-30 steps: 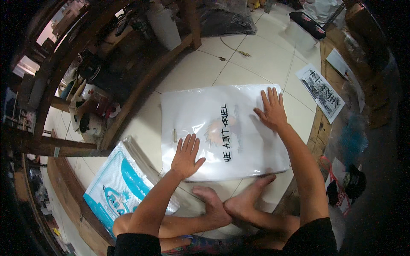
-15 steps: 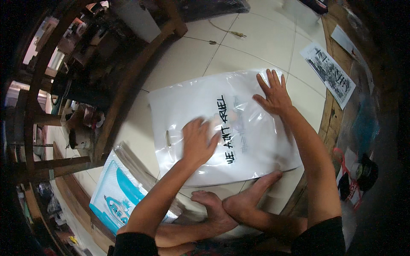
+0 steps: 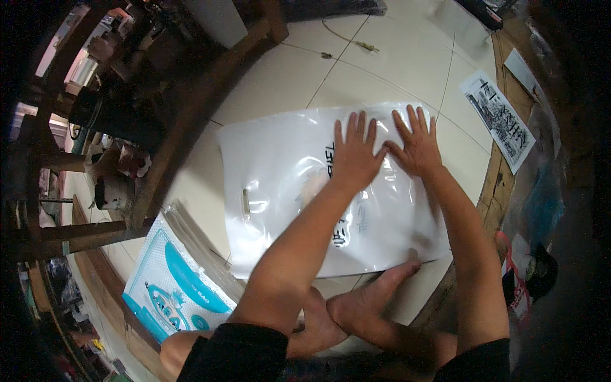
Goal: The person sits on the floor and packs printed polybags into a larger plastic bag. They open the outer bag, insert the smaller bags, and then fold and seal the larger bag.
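A large white plastic bag (image 3: 273, 165) with a cut-out handle slot (image 3: 246, 201) lies flat on the tiled floor before me. Black lettering runs across it, partly covered by my left forearm, and a faint coloured patch shows beside that arm. My left hand (image 3: 358, 153) presses flat on the bag's upper part, fingers spread. Just to its right, my right hand (image 3: 416, 148) also lies flat near the far right corner, fingers apart. The two thumbs nearly meet. Neither hand grips anything.
At the lower left lies a stack of blue-and-white packaging bags (image 3: 184, 274). A dark wooden frame (image 3: 184, 127) stands left. A printed sheet (image 3: 498, 121) lies at the right by a wooden board (image 3: 503, 172). A cord with a plug (image 3: 366, 47) rests farther off. My bare feet (image 3: 372, 299) touch the near edge.
My left hand has slid from the bag's middle up and right, beside my right hand. The right hand stays nearly in place. The view has shifted slightly.
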Available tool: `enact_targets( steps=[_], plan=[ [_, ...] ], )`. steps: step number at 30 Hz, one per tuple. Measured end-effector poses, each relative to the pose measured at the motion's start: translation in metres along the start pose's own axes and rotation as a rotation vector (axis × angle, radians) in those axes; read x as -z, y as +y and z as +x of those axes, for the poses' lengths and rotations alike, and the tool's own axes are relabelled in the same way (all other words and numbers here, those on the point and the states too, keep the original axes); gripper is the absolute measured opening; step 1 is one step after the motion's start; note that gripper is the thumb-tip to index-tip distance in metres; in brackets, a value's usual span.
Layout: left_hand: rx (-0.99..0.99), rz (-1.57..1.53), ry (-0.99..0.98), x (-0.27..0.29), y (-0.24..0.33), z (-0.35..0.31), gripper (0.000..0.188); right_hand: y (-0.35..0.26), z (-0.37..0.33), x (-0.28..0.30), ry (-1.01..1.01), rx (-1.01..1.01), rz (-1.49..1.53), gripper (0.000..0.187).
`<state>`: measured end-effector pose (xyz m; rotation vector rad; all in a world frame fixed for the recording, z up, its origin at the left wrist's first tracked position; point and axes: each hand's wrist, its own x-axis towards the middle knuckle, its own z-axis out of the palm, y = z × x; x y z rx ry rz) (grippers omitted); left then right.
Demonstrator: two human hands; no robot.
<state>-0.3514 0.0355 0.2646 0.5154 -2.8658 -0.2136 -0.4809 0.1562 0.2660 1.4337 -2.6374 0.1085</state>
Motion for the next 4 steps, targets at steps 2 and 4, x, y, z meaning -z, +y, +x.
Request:
enact_targets(
  steps=[2,4],
  plan=[
    [0.062,0.070,-0.028,0.006,-0.019,-0.008,0.065,0.000,-0.001,0.005,-0.055,-0.043,-0.010,0.074],
    [0.101,0.100,-0.088,0.015,-0.043,-0.014,0.068,0.007,0.001,0.006,-0.085,-0.059,-0.003,0.075]
  ],
)
